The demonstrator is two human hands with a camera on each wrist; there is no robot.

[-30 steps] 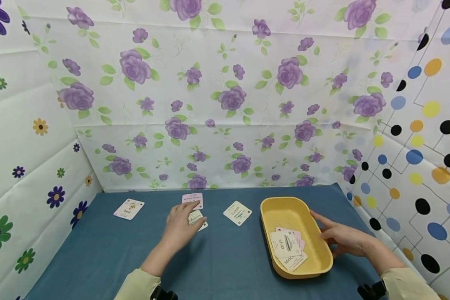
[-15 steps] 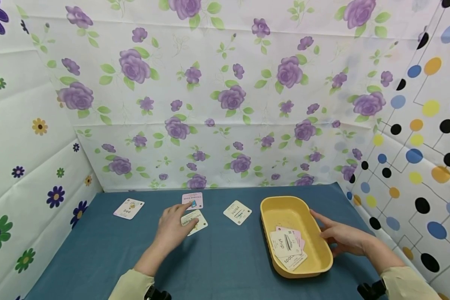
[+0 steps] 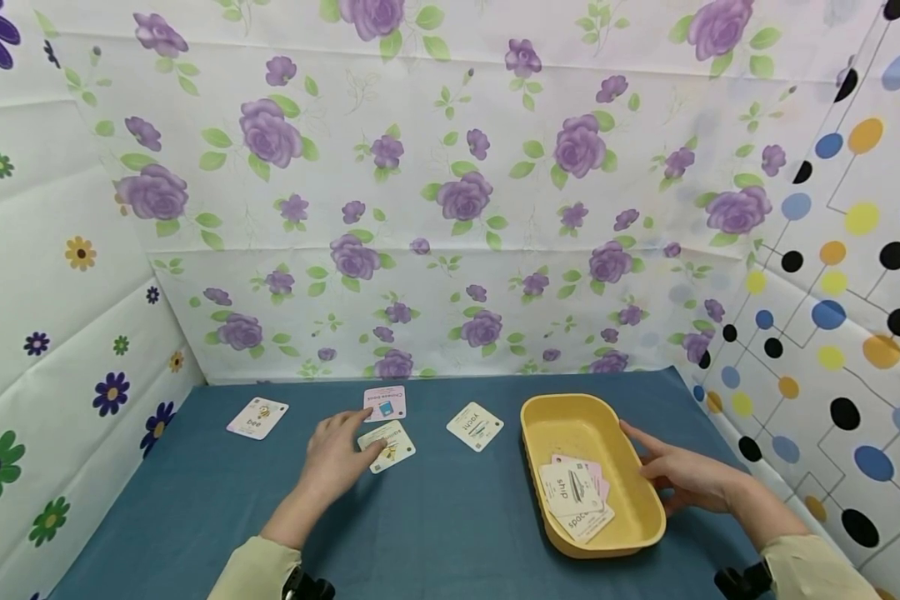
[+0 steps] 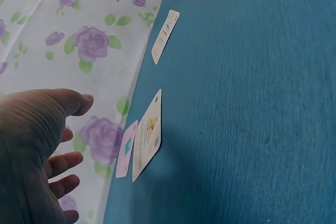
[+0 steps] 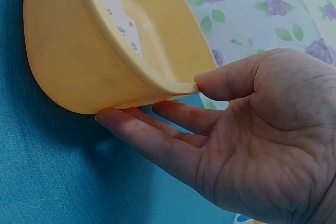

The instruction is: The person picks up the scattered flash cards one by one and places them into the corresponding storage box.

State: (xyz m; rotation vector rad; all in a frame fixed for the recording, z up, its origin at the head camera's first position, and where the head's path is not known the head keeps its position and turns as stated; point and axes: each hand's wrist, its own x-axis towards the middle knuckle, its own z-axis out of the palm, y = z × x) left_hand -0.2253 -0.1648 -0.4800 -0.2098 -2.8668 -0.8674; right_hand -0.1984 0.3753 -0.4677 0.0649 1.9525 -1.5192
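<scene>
My left hand [image 3: 332,458], released, hovers near a cream card [image 3: 399,440] and a pink card [image 3: 385,402] on the worktop [image 3: 450,533]; my right hand [image 3: 688,477] grasps the yellow tray [image 3: 581,425] holding cards [image 3: 572,492]; the "yacht" card [image 3: 476,427] lies between.

The right hand [image 3: 686,477] grips the long side of a yellow tub [image 3: 624,493], with a messy pile of cards [image 3: 572,492] inside, left of that grip. By the left hand [image 3: 334,454], a pink card [image 3: 385,403] and a creamy card [image 3: 396,448] lie flat. A yacht card [image 3: 475,427] lies between the hands; a bee card [image 3: 258,418] lies left of both.
</scene>
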